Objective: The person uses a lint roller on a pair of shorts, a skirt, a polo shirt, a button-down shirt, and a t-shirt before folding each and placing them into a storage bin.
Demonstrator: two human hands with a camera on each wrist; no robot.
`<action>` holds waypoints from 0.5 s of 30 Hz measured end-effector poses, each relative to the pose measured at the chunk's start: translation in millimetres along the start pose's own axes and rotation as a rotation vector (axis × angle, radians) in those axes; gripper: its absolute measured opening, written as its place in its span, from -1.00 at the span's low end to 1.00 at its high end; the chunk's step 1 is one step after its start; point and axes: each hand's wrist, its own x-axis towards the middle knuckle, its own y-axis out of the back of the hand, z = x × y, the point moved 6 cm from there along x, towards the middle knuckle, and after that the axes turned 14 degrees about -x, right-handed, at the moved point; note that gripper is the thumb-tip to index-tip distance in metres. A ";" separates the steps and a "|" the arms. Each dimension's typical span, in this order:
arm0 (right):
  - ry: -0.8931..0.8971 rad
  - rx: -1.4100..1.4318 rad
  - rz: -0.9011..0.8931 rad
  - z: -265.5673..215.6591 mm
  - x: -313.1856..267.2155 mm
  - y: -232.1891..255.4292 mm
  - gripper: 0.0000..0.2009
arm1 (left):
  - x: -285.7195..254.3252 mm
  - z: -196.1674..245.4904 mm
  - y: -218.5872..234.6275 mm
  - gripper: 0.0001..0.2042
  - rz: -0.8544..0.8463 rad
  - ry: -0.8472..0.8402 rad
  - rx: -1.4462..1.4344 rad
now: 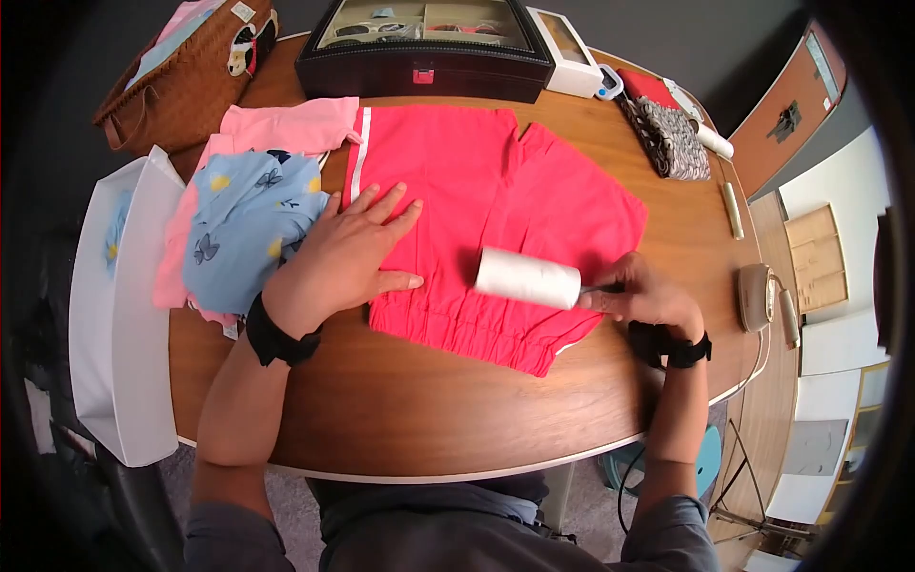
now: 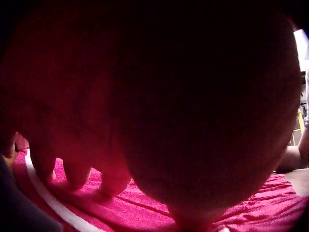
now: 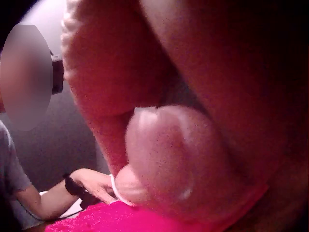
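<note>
Bright pink-red shorts (image 1: 434, 157) with a white side stripe lie spread on the wooden table, their gathered waistband toward the person. My left hand (image 1: 345, 246) rests on the left part of the shorts with its fingers spread; in the left wrist view the fingertips (image 2: 77, 176) touch the cloth beside the stripe. In my right hand (image 1: 650, 294) is the handle of a lint roller (image 1: 527, 277), whose white cylinder lies over the lower middle of the shorts. Curled fingers (image 3: 161, 150) fill the right wrist view, where the roller itself is hidden.
Left of the shorts lie a light blue printed garment (image 1: 248, 224) and pink clothing (image 1: 295, 122), beside a white box (image 1: 143, 315). A brown basket (image 1: 181, 71) and a black glasses case (image 1: 424, 74) stand behind. At right are a patterned cloth (image 1: 675, 138) and a corded beige device (image 1: 756, 297).
</note>
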 end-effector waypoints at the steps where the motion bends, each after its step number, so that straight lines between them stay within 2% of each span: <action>1: 0.003 -0.016 -0.071 -3.6 -4.1 -1.3 -0.59 | -0.7 0.7 -1.3 -0.17 -0.004 0.000 -0.004; 2: 0.008 -0.035 -0.138 -5.2 -6.2 -2.1 -0.59 | -0.6 1.2 -0.7 -0.17 -0.002 -0.001 -0.011; 3: 0.023 -0.076 -0.292 6.2 -6.0 -4.3 -0.67 | -0.3 1.6 0.5 -0.17 0.003 -0.001 -0.015; 4: 0.023 -0.078 -0.288 10.4 -6.7 -3.7 -0.67 | -0.2 1.8 1.0 -0.17 0.006 -0.004 -0.014; 6: 0.144 0.028 -0.414 5.5 -11.3 -9.5 -0.72 | 0.4 1.4 0.5 -0.18 -0.011 -0.003 -0.005; 8: 0.088 -0.050 -0.462 8.5 -11.3 -7.3 -0.69 | 1.3 1.6 1.5 -0.18 -0.007 -0.010 0.005; 10: 0.149 -0.097 -0.558 8.1 -13.2 -13.1 -0.70 | -0.2 0.9 -1.0 -0.18 -0.011 -0.011 0.007; 11: 0.148 -0.097 -0.562 10.8 -13.2 -15.2 -0.70 | -0.4 1.0 -0.4 -0.18 -0.003 -0.011 -0.001; 13: 0.279 -0.039 -0.491 9.1 -11.9 -12.9 -0.70 | -0.9 2.0 0.4 -0.17 0.010 -0.011 -0.009; 14: 0.280 -0.043 -0.491 10.1 -12.7 -10.8 -0.70 | -1.1 2.1 0.5 -0.17 0.009 -0.007 -0.019; 15: 0.251 -0.029 -0.408 12.4 -11.3 -3.2 -0.70 | -0.9 2.1 1.2 -0.17 0.009 -0.004 -0.029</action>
